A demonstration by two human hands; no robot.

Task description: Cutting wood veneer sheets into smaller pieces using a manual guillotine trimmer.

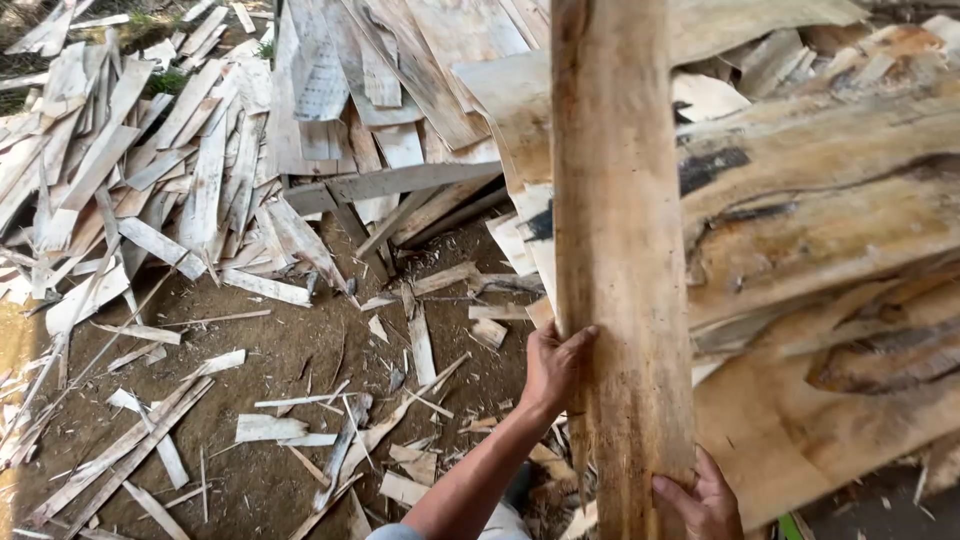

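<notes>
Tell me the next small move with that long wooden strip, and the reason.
Probably tip the strip toward the stacked sheets on the right. The left hand grips its left edge, the right hand its bottom end, it stands almost upright, and the sheets lie right behind it.

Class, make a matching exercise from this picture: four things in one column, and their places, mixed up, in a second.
Things:
1. left hand
2. right hand
3. stacked veneer sheets
4. loose wood strips

Places:
A. heaped at upper left
B. gripping the tall plank at its left edge
C. piled at right, behind the plank
D. gripping the plank's lower right edge

Pairs: 1-B, 2-D, 3-C, 4-A
</notes>
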